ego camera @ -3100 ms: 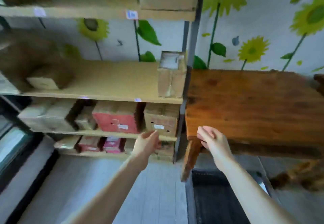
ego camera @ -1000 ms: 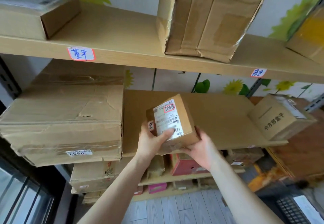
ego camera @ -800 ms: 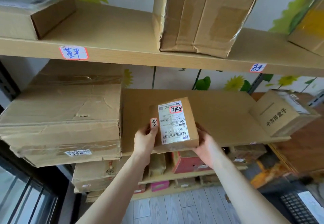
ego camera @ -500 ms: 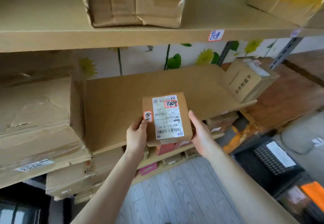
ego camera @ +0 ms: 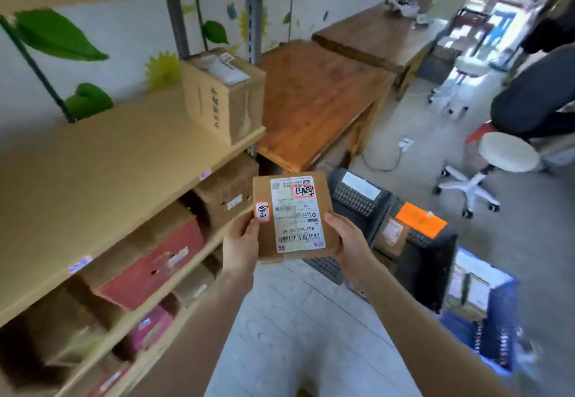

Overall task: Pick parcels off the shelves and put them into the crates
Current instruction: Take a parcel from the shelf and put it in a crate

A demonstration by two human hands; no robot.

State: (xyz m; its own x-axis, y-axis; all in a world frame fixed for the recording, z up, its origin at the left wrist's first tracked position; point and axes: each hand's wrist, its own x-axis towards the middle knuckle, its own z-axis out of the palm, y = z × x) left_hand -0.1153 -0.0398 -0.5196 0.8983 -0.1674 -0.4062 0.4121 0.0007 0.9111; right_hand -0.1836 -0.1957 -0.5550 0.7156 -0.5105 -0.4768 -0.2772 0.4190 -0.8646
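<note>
I hold a small brown cardboard parcel with a white shipping label, level in front of me above the floor. My left hand grips its left edge and my right hand its right edge. Black crates stand on the floor just beyond the parcel; one holds a parcel with an orange label. A blue crate with parcels stands at the lower right. The shelves run along my left, with a tall box at the end of the middle board.
Red and brown boxes fill the lower shelves. Two wooden tables stand past the shelf end. A white stool and a seated person in dark clothes are at the right. Pale floorboards lie below my arms.
I took the parcel off the middle shelf with both hands and turned right; the view has swung from the shelves to the crates on the floor, and the parcel has come lower.
</note>
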